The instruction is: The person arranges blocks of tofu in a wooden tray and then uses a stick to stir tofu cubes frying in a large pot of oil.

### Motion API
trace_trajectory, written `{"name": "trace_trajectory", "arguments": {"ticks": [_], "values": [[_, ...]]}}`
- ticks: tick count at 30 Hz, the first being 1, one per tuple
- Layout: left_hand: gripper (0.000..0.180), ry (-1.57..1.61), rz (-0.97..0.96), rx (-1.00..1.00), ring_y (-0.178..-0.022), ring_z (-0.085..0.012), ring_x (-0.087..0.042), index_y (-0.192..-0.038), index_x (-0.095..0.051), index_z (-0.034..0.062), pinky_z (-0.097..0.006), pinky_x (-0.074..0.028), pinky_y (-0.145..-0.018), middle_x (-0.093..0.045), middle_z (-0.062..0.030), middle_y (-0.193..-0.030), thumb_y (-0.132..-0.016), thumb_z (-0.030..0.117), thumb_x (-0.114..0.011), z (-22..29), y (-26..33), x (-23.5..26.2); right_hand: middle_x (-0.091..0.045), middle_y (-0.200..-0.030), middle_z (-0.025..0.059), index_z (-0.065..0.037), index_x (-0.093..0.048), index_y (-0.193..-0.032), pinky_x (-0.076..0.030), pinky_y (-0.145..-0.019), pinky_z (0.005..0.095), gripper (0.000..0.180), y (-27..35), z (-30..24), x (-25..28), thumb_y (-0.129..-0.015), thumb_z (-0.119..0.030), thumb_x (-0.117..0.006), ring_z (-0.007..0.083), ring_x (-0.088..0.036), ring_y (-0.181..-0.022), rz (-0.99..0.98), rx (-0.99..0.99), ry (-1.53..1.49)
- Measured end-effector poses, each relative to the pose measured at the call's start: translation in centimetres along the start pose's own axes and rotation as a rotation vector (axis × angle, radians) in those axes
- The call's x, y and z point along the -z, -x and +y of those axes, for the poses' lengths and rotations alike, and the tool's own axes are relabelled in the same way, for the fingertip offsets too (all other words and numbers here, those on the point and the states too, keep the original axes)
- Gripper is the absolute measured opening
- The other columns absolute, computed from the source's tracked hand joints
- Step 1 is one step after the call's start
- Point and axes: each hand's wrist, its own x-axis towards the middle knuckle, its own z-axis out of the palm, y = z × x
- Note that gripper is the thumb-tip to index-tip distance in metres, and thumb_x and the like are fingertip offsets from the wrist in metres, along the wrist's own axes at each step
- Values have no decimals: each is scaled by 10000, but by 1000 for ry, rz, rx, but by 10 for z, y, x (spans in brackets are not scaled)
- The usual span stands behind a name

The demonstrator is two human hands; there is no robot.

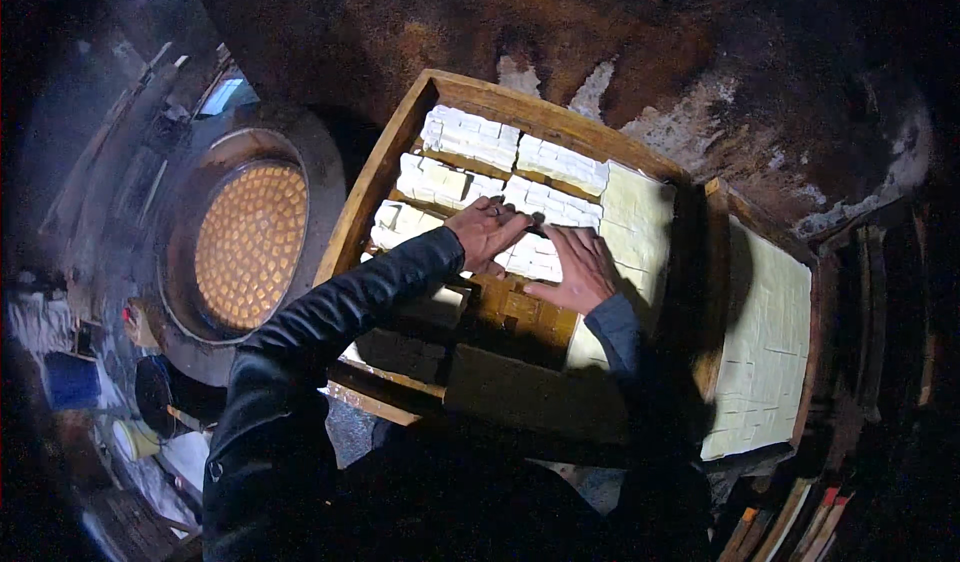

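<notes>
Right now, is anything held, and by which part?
The left hand and right hand lie over white rectangular blocks in the brown wooden tray; whether they grip one, and where, cannot be told.

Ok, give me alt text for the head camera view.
A person's left hand and right hand touch pale blocks in a wooden tray. A second tray of pale blocks sits to its right, a round pan of golden pieces to its left.

The left sleeve (318,340) is glossy black (creased like leather), the right cuff (616,332) blue-grey.
</notes>
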Motion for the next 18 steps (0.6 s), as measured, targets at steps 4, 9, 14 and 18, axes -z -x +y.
{"name": "trace_trajectory", "arguments": {"ticks": [4,9,14,18], "values": [[887,-173,-21,-30,-1201,-320,-488,-1362,-349,38,-440,-323,-1043,-513,-168,-1277,-711,535,-689,4,-8,-11,-512,-1270,142,-34,-426,-1341,-363,-973,424,920,14,11,-5,-637,-515,-770,312,-455,-1154,12,-7,91],[858,-180,-135,4,-1250,-303,-441,-1334,-434,44,-438,-310,-1059,-484,-152,-1325,-717,605,-634,10,-21,-4,-512,-1272,155,-22,-436,-1335,-388,-971,424,854,18,28,-26,-703,-516,-729,317,-460,-1166,19,-41,-28],[855,-136,-240,84,-1284,-328,-406,-1338,-436,51,-446,-284,-1081,-431,-169,-1396,-747,654,-568,13,-19,2,-510,-1237,171,-10,-444,-1304,-387,-970,442,777,12,27,-32,-741,-471,-715,339,-457,-1133,10,-13,-86],[747,-140,34,88,-1238,-341,-433,-1309,-459,57,-451,-334,-1007,-476,-177,-1323,-796,587,-575,31,4,7,-473,-1273,181,6,-424,-1323,-339,-1014,438,767,34,0,-3,-734,-367,-744,350,-407,-1176,100,44,28]]}}
